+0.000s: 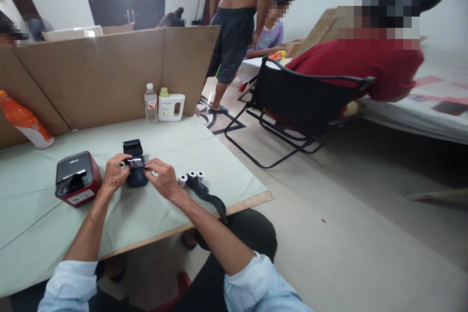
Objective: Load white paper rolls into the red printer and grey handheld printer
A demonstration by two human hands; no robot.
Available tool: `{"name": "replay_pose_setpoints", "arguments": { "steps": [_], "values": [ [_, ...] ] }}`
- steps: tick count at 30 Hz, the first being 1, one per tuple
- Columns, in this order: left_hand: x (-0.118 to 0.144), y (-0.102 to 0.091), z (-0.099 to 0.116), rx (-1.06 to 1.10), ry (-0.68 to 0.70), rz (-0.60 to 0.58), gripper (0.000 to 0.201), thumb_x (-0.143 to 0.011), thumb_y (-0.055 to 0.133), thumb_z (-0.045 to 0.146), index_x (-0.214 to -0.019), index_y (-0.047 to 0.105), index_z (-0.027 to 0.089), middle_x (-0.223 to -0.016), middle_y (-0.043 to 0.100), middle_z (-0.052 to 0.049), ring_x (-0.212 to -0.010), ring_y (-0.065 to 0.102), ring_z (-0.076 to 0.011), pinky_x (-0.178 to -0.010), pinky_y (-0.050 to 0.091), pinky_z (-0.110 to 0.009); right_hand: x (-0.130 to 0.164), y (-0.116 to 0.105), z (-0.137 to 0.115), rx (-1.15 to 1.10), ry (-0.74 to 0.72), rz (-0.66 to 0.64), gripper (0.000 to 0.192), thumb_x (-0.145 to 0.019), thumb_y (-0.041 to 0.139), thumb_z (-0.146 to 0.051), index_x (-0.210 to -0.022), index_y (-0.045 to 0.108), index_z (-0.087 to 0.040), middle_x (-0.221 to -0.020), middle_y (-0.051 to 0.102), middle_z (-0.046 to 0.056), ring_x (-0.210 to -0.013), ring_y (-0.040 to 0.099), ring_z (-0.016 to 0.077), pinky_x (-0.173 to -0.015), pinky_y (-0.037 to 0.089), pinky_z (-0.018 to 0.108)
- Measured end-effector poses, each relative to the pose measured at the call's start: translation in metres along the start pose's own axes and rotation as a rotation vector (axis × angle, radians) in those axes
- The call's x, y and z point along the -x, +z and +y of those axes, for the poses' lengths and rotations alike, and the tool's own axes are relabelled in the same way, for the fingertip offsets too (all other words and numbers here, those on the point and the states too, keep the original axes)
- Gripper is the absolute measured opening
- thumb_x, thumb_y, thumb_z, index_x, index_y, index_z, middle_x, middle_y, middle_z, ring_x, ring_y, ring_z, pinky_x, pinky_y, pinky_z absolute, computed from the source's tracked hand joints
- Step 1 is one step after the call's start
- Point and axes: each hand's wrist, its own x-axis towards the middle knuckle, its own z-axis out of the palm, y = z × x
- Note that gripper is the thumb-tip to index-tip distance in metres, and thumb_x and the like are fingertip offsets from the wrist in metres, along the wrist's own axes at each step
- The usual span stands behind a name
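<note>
Two hands work on one small black printer point(136, 170) near the front middle of the table point(36, 234). Left hand point(115, 173) cups the printer's left side, fingers curled against the body. Right hand point(164, 180) rests on its right side, fingertips pinched at the open paper bay; cannot tell exactly what they pinch. Printer lid stands open, tilted back, away from the person.

Three small white paper rolls point(190, 176) lie in a row just right of the right hand, touching or nearly touching each other. A black strap point(208, 197) runs from the rolls toward the table's front edge and hangs over it.

A red-and-black printer point(77, 179) sits just left of the left hand, apart from it. Far edge of the table: clear water bottle point(150, 103) and white jug with green cap point(170, 105), side by side against a cardboard partition point(106, 73). An orange bottle point(24, 119) leans at far left.

A person in red point(365, 66) sits in a black folding chair point(292, 100) to the right, well apart.
</note>
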Motion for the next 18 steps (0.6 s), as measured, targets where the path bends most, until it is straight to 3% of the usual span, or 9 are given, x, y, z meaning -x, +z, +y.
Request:
{"name": "replay_pose_setpoints", "arguments": {
  "steps": [4, 7, 11, 14, 18],
  "values": [
    [0.005, -0.011, 0.014, 0.172, -0.057, -0.065, 0.036, -0.076, 0.063, 0.025, -0.11, 0.074, 0.02, -0.109, 0.076, -0.007, -0.093, 0.071, -0.0202, -0.078, 0.058, -0.031, 0.008, -0.008, -0.013, -0.301, 0.23, -0.041, 0.021, -0.09, 0.062, -0.034, -0.094, 0.075, -0.018, -0.093, 0.076, 0.006, -0.081, 0.068, 0.0186, -0.074, 0.054, 0.03],
    [0.007, -0.019, 0.03, 0.246, -0.094, -0.163, 0.044, -0.076, 0.063, 0.025, -0.118, 0.069, 0.019, -0.104, 0.074, -0.005, -0.086, 0.068, -0.0176, -0.074, 0.055, -0.029, 0.011, -0.021, -0.024, -0.324, 0.298, -0.126, 0.028, -0.084, 0.072, -0.039, -0.101, 0.075, -0.018, -0.1, 0.077, 0.006, -0.096, 0.07, 0.0219, -0.085, 0.053, 0.033],
    [0.01, -0.029, 0.056, 0.186, -0.041, -0.284, 0.043, -0.075, 0.064, 0.024, -0.117, 0.064, 0.02, -0.094, 0.07, -0.002, -0.082, 0.065, -0.0167, -0.07, 0.051, -0.028, 0.01, -0.037, -0.037, -0.371, 0.322, -0.173, 0.052, -0.078, 0.083, -0.05, -0.119, 0.073, -0.019, -0.117, 0.076, 0.01, -0.111, 0.07, 0.0262, -0.096, 0.053, 0.04],
    [0.014, -0.033, 0.073, 0.124, 0.006, -0.343, 0.037, -0.077, 0.066, 0.024, -0.113, 0.06, 0.021, -0.088, 0.069, 0.0, -0.074, 0.062, -0.0152, -0.068, 0.051, -0.028, 0.011, -0.038, -0.042, -0.518, 0.373, -0.22, 0.056, -0.08, 0.082, -0.056, -0.12, 0.073, -0.017, -0.109, 0.077, 0.011, -0.1, 0.073, 0.0244, -0.085, 0.057, 0.036],
    [0.024, -0.028, 0.083, 0.076, 0.054, -0.345, 0.024, -0.08, 0.068, 0.026, -0.102, 0.061, 0.021, -0.087, 0.07, 0.0, -0.073, 0.063, -0.0151, -0.068, 0.052, -0.028, 0.019, -0.031, -0.041, -0.678, 0.49, -0.287, 0.051, -0.078, 0.082, -0.06, -0.102, 0.074, -0.015, -0.088, 0.075, 0.006, -0.072, 0.071, 0.0181, -0.061, 0.055, 0.028]
  ]
}}
